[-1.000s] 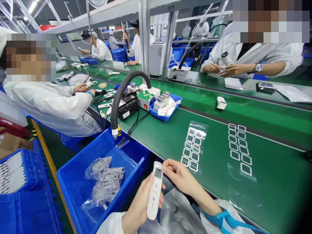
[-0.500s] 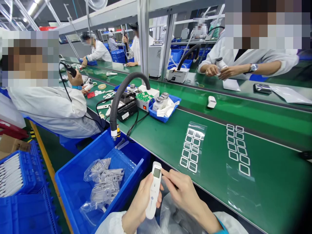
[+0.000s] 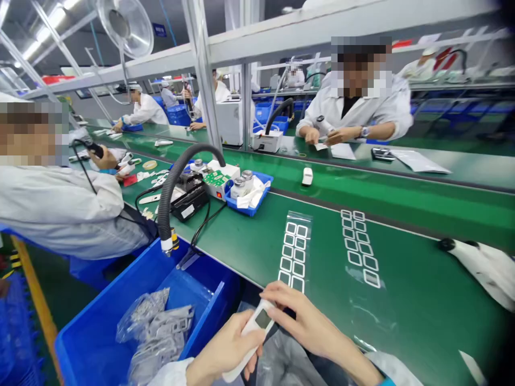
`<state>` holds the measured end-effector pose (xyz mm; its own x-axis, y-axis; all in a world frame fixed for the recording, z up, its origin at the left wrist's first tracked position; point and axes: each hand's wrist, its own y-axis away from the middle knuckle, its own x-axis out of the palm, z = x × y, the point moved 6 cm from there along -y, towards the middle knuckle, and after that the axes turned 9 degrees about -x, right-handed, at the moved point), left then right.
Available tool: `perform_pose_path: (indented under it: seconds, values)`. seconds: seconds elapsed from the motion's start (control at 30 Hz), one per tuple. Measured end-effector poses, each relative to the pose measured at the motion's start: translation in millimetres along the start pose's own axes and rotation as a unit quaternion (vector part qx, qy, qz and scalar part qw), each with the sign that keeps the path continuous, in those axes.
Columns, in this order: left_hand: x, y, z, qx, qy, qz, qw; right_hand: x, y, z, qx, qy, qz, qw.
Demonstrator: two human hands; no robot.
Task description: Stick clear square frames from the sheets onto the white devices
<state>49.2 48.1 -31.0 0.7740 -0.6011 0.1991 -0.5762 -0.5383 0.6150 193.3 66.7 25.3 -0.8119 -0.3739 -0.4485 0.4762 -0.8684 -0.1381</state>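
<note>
Clear bags of pale parts [image 3: 155,332] lie inside the blue bin [image 3: 96,316]. Just right of the bin, the person's left hand [image 3: 227,343] is closed around a white handheld device [image 3: 252,325], thumb on top and fingers underneath; the device tilts, its screen [image 3: 264,319] end uppermost. A little farther right of the bin, the right hand [image 3: 301,319] has its fingers bent and slightly parted at that end, by the screen; whether they pinch anything small cannot be told. Good handling here likely means the left grip staying firm and low, away from the screen, while the right fingertips work lightly along the edges, sparing the screen smudges. Well right of the bin lie two sets of white frames, a nearer [image 3: 293,257] and a farther [image 3: 360,241].
</note>
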Motion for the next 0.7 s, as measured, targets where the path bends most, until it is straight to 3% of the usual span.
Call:
perform_pose_path:
  seconds: [0.1, 0.2, 0.27, 0.33, 0.4, 0.5, 0.6, 0.63, 0.7]
  values:
    - [7.0, -7.2, -14.3, -0.039, -0.071, 0.102, 0.992, -14.2, 17.3, 12.9, -0.007, 0.105, 0.071, 0.992]
    - [11.9, -24.8, -47.8, -0.015, -0.144, 0.171, 0.975, -35.2, 27.8, 19.6, -0.006, 0.198, 0.068, 0.978]
    - [5.0, -49.1, -84.6, 0.071, -0.179, 0.137, 0.972, -56.2, 30.9, 14.8, 0.007, 0.228, 0.041, 0.973]
    - [-11.7, -81.0, -124.9, 0.164, -0.175, 0.036, 0.970, -90.2, 33.5, -2.8, 0.046, 0.236, -0.016, 0.970]
    - [-27.9, -117.5, -153.3, 0.184, -0.155, -0.054, 0.969, -140.7, 39.3, -33.3, 0.106, 0.231, -0.112, 0.961]
    - [-34.6, -165.7, -178.7, 0.200, -0.143, -0.098, 0.964, -238.4, 59.6, -91.6, 0.218, 0.223, -0.275, 0.910]
    - [-30.4, -194.9, -187.4, 0.218, -0.146, -0.104, 0.959, -336.5, 90.6, -138.7, 0.355, 0.281, -0.381, 0.806]
    - [-28.7, -200.2, -187.6, 0.225, -0.149, -0.105, 0.957, -363.9, 101.2, -147.5, 0.395, 0.317, -0.399, 0.764]
    - [-26.5, -205.4, -186.4, 0.238, -0.156, -0.106, 0.953, -405.1, 117.6, -157.0, 0.425, 0.365, -0.423, 0.712]
